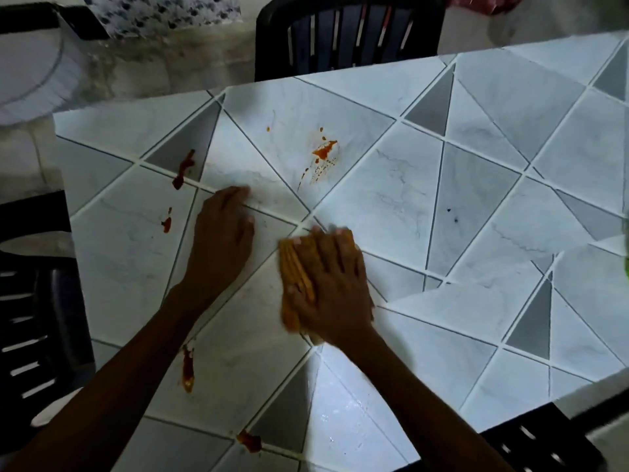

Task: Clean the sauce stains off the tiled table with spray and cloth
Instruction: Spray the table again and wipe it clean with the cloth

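Pressure explains my right grip (326, 284): the fingers lie flat and spread over the folded orange ribbed cloth (292, 264), not clenched round it, so the whole pad bears on the grey-and-white tiled bench (476, 185). My left grip (221, 240) rests released, palm down just beside the cloth, a brace by my judgement. An orange sauce splatter (325, 151) lies beyond the cloth, a dark red smear (185, 168) beyond the left grip, and a red streak (188, 369) beside that forearm. None are wiped yet. I cannot make out a spray bottle.
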Demonstrator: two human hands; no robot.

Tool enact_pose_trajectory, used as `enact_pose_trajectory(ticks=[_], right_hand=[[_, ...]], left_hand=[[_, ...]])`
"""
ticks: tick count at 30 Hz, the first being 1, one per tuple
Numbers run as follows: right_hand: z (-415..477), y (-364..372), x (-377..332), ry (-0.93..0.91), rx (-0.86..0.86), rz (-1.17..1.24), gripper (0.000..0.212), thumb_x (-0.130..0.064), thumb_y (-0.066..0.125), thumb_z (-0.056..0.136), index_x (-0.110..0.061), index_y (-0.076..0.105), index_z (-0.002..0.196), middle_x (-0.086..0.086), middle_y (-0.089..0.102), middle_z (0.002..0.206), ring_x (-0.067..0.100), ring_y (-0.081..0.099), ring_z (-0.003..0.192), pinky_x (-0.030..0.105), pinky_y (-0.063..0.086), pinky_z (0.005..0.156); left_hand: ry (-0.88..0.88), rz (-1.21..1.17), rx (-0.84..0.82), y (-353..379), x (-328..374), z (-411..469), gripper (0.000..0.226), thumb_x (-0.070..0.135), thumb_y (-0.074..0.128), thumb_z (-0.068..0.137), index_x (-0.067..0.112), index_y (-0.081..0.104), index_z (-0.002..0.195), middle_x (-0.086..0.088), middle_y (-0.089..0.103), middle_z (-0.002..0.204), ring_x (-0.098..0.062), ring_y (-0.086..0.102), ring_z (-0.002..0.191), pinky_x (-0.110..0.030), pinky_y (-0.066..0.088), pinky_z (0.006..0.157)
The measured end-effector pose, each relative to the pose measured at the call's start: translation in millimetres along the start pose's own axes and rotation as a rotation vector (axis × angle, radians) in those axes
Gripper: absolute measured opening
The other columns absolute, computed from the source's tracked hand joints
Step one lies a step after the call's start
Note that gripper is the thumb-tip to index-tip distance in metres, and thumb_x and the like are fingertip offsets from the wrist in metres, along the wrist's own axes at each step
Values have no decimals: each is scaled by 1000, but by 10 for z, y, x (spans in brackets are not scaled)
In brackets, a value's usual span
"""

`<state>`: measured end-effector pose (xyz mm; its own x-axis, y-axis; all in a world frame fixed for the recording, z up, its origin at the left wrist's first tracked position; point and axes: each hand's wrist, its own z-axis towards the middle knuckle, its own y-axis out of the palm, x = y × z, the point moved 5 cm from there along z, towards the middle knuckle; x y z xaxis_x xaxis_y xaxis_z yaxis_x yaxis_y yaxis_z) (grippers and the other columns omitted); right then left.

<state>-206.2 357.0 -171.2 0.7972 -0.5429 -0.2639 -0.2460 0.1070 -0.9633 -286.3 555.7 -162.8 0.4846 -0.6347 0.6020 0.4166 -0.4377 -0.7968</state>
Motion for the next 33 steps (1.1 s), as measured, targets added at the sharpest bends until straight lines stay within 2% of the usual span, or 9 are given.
enact_pose_trajectory(ticks=[4,9,12,15,18,22,26,30,33], right_hand=[[-5,-172,608,113,-18,-18,76,-62,53,90,-37,29,158,-4,17,169,29,9,157,56,19,121],[1369,-206,586,492,109,32,78,-68,36,93,-35,16,160,1,11,170,34,4,156,60,8,122],[1485,-83,29,264,44,-1,79,-68,33,94,-33,11,162,2,3,171,33,-2,157,59,7,123],[820,-83,-68,46,5,1,78,-65,46,92,-35,21,160,-4,4,171,30,1,157,56,11,123],[596,-172,580,181,5,-29,80,-66,44,88,-36,23,159,-1,7,171,31,5,157,59,14,122],[1616,-311,1033,496,100,-4,81,-72,33,91,-32,21,160,6,12,170,38,8,155,62,11,122],[2398,-129,364,285,62,-31,80,-70,32,95,-31,11,162,5,4,171,37,-1,156,60,4,123],[1614,-68,26,-52,-22,-21,78,-68,37,95,-34,12,161,-4,4,171,28,-5,157,58,10,123],[1202,-201,514,17,-42,-17,76,-68,38,94,-39,15,160,-10,3,171,24,-4,158,59,10,123]], left_hand=[[93,99,12,-40,-7,127,51,23,55,92,0,50,136,-21,51,135,-36,46,125,-45,37,105],[124,120,-14,4,-78,334,52,28,47,95,-3,49,137,-24,50,136,-38,46,128,-44,37,108],[164,147,22,-75,-143,494,49,25,45,97,-4,50,135,-24,51,136,-39,46,129,-42,28,113],[172,202,54,-187,-206,681,45,22,51,93,-3,55,130,-23,55,132,-41,48,128,-50,31,112],[158,210,17,-200,-270,819,46,27,54,90,-2,57,126,-22,56,129,-40,48,128,-58,34,109],[138,165,54,-132,-298,799,45,26,55,91,-1,57,127,-22,56,129,-40,44,131,-57,31,112],[138,132,51,-179,-345,847,42,24,49,93,-2,59,125,-22,58,126,-42,46,129,-58,34,111],[147,265,48,-247,-440,937,50,38,48,91,7,57,129,-15,55,133,-37,48,127,-59,23,114],[92,275,46,-249,-532,987,53,45,50,88,17,54,133,-7,50,141,-29,45,134,-60,13,116]])
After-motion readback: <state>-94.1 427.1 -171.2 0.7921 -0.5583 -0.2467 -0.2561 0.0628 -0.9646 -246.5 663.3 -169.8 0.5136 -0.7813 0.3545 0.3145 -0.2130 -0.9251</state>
